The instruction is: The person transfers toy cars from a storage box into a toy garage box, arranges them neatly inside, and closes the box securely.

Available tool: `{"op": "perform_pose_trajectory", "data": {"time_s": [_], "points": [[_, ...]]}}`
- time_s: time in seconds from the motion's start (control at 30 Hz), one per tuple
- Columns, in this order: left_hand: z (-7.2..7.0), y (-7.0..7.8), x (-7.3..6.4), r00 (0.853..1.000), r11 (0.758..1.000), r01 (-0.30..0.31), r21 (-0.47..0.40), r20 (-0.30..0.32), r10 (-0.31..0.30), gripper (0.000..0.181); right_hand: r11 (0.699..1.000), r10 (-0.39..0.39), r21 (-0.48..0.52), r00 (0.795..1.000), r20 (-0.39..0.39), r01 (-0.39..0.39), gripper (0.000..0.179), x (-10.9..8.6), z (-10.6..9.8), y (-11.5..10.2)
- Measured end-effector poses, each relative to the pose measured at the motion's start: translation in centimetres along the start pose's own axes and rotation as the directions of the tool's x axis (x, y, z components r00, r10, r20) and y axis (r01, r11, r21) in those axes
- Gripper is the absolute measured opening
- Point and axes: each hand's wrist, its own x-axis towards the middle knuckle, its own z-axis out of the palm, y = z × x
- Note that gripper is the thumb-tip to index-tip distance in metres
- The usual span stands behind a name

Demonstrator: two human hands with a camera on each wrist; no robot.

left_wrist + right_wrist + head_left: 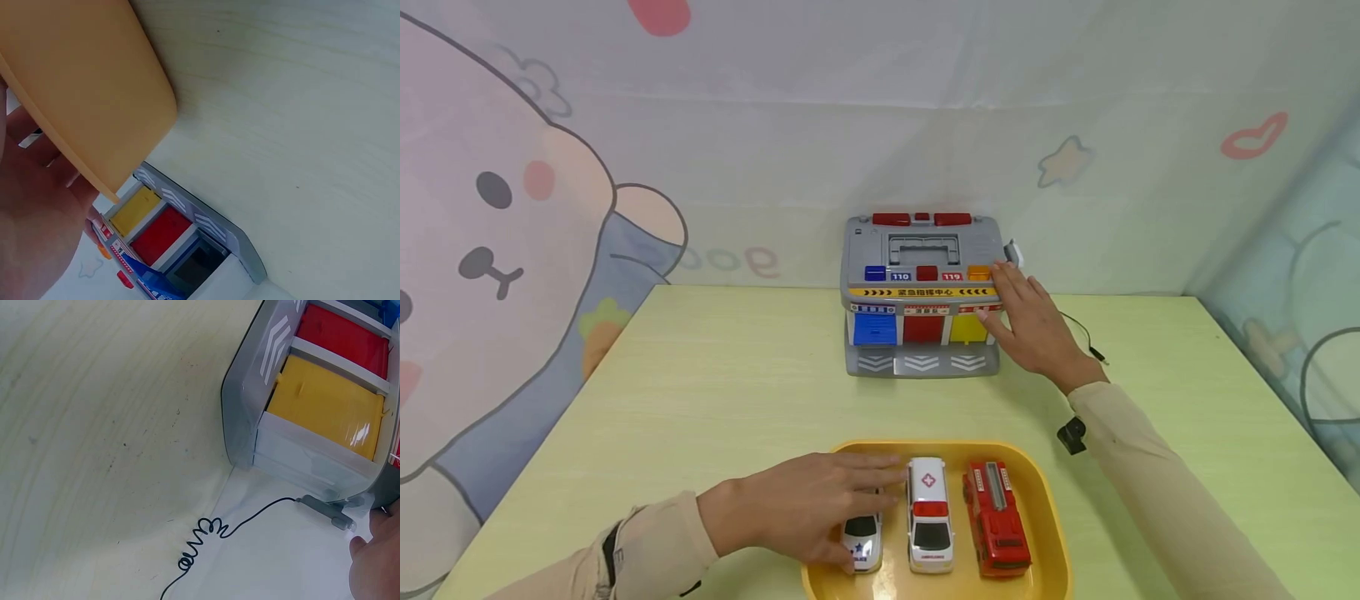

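My left hand point(808, 507) is over the toy police car point(862, 537) at the left of the yellow tray point(1051, 508), fingers nearly straight and partly covering it. Whether they touch it I cannot tell. Beside the car lie a toy ambulance point(930, 517) and a red toy fire engine point(997, 521). With its fingers extended, my right hand point(1030, 325) rests on the right front edge of a grey toy emergency station point(921, 292). In the left wrist view the station's blue door point(153, 278) is swung up; the red door point(161, 234) and yellow door point(135, 210) are down.
A handset point(325, 511) on a coiled black cord point(199, 537) hangs at the station's right side. The pale green table point(730, 367) ends at a printed cloth backdrop point(775, 167).
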Motion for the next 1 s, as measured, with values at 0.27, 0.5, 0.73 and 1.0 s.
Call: {"op": "perform_pose_trajectory", "data": {"time_s": [0.27,0.5,0.73,1.0], "points": [[-0.2,0.21,0.52,0.996,0.997,0.046,-0.065,0.075,-0.042,0.061,1.0,0.004,0.006,1.0,-0.001,-0.004,0.076,-0.07,0.2,-0.04],[-0.11,0.36,0.85,0.989,0.993,0.09,-0.072,0.122,-0.08,0.058,1.0,0.007,0.006,1.0,-0.008,-0.007,0.076,-0.07,0.39,0.12],[0.07,0.28,0.89,0.991,0.995,0.078,-0.059,0.11,-0.071,0.058,1.0,0.001,0.018,1.0,-0.009,-0.001,0.076,0.02,0.32,0.07],[0.21,0.33,1.03,0.989,0.993,0.095,-0.069,0.12,-0.086,0.057,1.0,0.006,0.024,1.0,-0.017,-0.006,0.075,-0.01,0.33,-0.07]]}}
